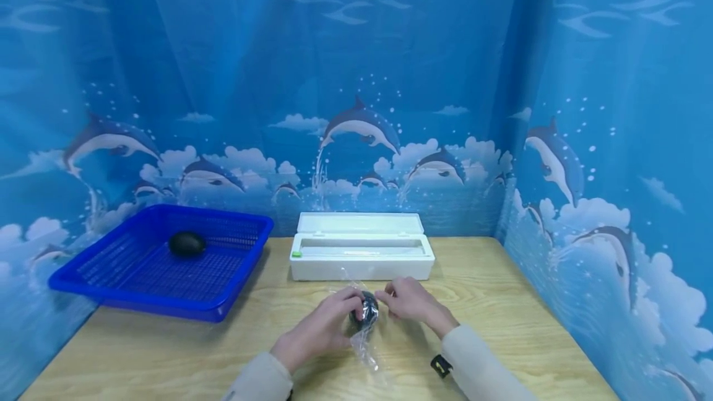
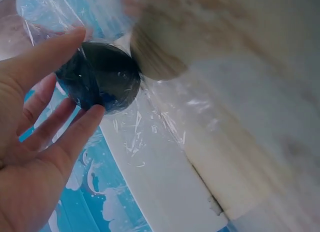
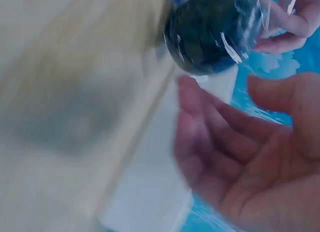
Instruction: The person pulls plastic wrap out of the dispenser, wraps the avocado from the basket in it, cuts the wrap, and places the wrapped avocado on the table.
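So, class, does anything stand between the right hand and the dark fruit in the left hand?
No solid thing shows between the right hand and the dark fruit. Only clear plastic wrap lies over the fruit's surface, and the left hand holds it from the other side.

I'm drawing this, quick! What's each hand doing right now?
Left hand: holding the dark oval thing in clear film.
Right hand: open, holding nothing.

**Basket (image 1: 161, 306) left, box (image 1: 362, 269) behind**

On my feed, one fruit (image 1: 187, 244) lies in the basket on the table (image 1: 262, 302). Before the box I see a second fruit (image 1: 370, 309), film (image 1: 364, 351) around it, between the left fingers (image 1: 350, 303) and the right fingers (image 1: 385, 296).
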Motion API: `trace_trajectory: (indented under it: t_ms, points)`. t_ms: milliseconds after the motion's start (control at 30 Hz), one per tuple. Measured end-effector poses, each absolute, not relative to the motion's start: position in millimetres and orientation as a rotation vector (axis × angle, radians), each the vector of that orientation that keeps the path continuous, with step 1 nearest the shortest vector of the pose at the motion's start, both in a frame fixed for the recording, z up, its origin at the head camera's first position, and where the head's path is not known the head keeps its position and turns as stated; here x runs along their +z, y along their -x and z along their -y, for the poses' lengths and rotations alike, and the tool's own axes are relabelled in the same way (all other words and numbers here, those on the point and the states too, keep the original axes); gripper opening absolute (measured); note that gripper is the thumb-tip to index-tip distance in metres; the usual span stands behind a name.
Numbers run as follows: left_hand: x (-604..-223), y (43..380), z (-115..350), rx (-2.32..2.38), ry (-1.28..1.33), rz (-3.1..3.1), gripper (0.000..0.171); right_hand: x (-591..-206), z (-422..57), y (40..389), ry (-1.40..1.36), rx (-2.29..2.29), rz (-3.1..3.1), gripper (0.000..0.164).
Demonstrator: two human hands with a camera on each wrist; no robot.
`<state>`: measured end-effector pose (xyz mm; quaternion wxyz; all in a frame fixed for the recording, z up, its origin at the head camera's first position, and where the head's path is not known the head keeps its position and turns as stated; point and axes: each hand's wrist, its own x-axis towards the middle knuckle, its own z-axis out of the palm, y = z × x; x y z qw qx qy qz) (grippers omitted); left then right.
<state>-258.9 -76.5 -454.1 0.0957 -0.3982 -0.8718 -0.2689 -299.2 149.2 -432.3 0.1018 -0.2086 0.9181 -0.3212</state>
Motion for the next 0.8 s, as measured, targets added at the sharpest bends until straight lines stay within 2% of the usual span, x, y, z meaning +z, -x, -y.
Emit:
trace_trajectory:
  t_ms: [100,200,267,367,633,800]
  points:
    - [-453.4,258.1,75.1,-0.799,1.179,2.576,0.039,-428.0,-155.1,295.3,1.037,-0.878,-2.86,0.008]
    - [-453.2,257.7,74.9,-0.824,1.173,2.585,0.038,-429.3,-161.4,290.7,1.452,-0.799,-2.77,0.026]
    - [-453.0,257.8,75.2,-0.843,1.157,2.602,0.039,-431.7,-164.7,287.2,1.58,-0.736,-2.688,0.035]
    - [-453.5,258.4,75.9,-0.853,1.132,2.627,0.038,-435.1,-167.7,282.4,1.591,-0.674,-2.651,0.041]
    - [-454.3,259.5,74.9,-0.862,1.122,2.647,0.038,-440.2,-166.7,278.3,1.53,-0.621,-2.717,0.03]
    - [-455.9,261.2,74.7,-0.852,1.109,2.663,0.027,-443.4,-164.7,278.6,1.575,-0.616,-2.746,0.024]
